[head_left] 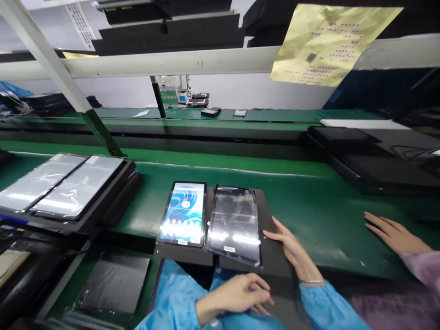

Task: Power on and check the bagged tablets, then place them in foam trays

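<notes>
A black tray point(271, 256) lies at the near edge of the green belt. On it sit a lit tablet point(184, 213) with a blue screen and, to its right, a dark tablet point(235, 224) under glossy film. My right hand point(292, 250) lies flat on the tray's right part, fingers stretched out, fingertips just beside the dark tablet. My left hand point(240, 293) is below the tray's near edge, over my blue sleeve. Its fingers are curled together, and whatever they hold, if anything, is hidden.
Another person's open hand point(392, 233) in a pink sleeve rests on the green belt point(319, 206) at right. A black tray with two film-covered panels point(62, 183) stands at left. Stacked black trays point(374, 160) sit at right. A white post point(58, 73) slants at left.
</notes>
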